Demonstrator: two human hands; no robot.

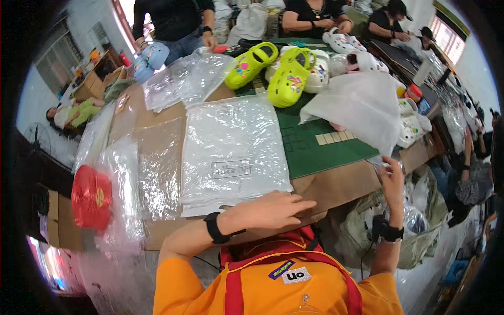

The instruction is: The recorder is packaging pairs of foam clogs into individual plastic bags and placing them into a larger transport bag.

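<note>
My left hand (273, 210) hovers at the table's front edge, fingers stretched and holding nothing. Right beside it is a stack of flat clear plastic bags (236, 136). On the right, my right hand (391, 181) pinches a crumpled bit of clear plastic (379, 161). Just beyond those fingers lies a translucent white plastic bag (362, 105), spread partly over a green cutting mat (310, 157); whether it joins the pinched plastic, I cannot tell. Two lime-green clogs with charms, a left clog (247, 68) and a nearer clog (290, 79), rest at the far side.
A red roll of plastic twine (92, 197) stands at the left, near more clear plastic sheets (160, 163). White clogs (412, 126) sit on the right. A green woven sack (420, 236) stands below the table's right edge. Opposite, a person (173, 26) holds blue clogs (149, 60).
</note>
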